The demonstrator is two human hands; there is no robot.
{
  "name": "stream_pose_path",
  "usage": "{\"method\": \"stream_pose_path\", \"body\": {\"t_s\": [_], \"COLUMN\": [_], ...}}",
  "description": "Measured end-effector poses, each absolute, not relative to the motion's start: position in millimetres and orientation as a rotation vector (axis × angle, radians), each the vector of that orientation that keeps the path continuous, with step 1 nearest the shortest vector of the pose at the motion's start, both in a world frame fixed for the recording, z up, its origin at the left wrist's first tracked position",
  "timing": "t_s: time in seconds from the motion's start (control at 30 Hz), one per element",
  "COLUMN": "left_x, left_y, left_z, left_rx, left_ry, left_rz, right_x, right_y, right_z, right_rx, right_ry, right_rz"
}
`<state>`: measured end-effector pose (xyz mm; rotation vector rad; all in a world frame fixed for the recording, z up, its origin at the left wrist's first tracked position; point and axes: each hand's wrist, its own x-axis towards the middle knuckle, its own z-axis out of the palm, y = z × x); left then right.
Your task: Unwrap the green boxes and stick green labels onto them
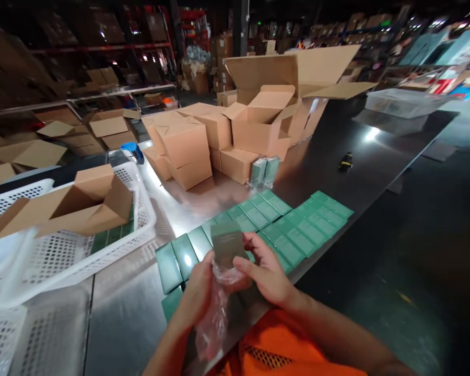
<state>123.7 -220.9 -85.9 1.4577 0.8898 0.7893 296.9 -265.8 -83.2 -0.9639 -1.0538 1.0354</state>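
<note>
Between my two hands is a small green box (pixel 227 244), its lower end inside a clear plastic bag (pixel 213 324) that hangs down below. My left hand (pixel 199 287) is closed on the bag and the box's left edge. My right hand (pixel 264 269) pinches the box from the right, thumb in front near the bag's mouth. Just beyond my hands, rows of flat green boxes (pixel 293 230) lie side by side on the metal table. Farther back, a few green boxes in clear wrap (pixel 264 171) stand upright against a carton.
Brown cartons (pixel 190 149), some with raised flaps, stand at the table's back. At left, a white perforated basket (pixel 141 230) holds an open carton (pixel 90 203) and green boxes. A blue-topped tape dispenser (pixel 132 151), a small black-and-yellow object (pixel 346 162) and a clear bin (pixel 403 102) are farther off.
</note>
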Motion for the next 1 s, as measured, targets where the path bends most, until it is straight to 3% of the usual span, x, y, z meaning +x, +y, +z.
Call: {"method": "stream_pose_path", "body": {"t_s": [0.13,0.23,0.37,0.5,0.63,0.83,1.0], "left_x": [124.6,124.9,119.8,112.4,107.8,114.1,115.3], "left_y": [-218.1,-220.2,-221.3,-214.7,-203.5,-206.3,-204.0], "left_z": [-82.2,-73.2,-69.0,-73.1,-76.9,-74.7,-72.9], "left_rx": [1.724,1.885,1.705,1.248,1.177,1.165,1.223], "left_ry": [0.89,0.766,0.658,0.589,0.601,0.777,0.904], "left_rz": [0.835,0.855,0.932,1.043,1.092,1.112,1.147], "right_x": [294.0,308.5,384.4,491.5,545.4,539.8,533.9], "right_y": [-268.2,-258.3,-219.6,-171.5,-143.9,-140.9,-132.9], "right_z": [-78.3,-69.6,-64.0,-79.1,-104.7,-127.0,-105.2], "right_rx": [-0.766,-0.759,-0.932,-1.56,-2.022,-2.234,-2.247], "right_ry": [-0.757,-0.64,-0.69,-0.991,-1.185,-1.475,-1.54], "right_rz": [1.256,1.238,0.794,0.257,0.209,0.257,-0.017]}}
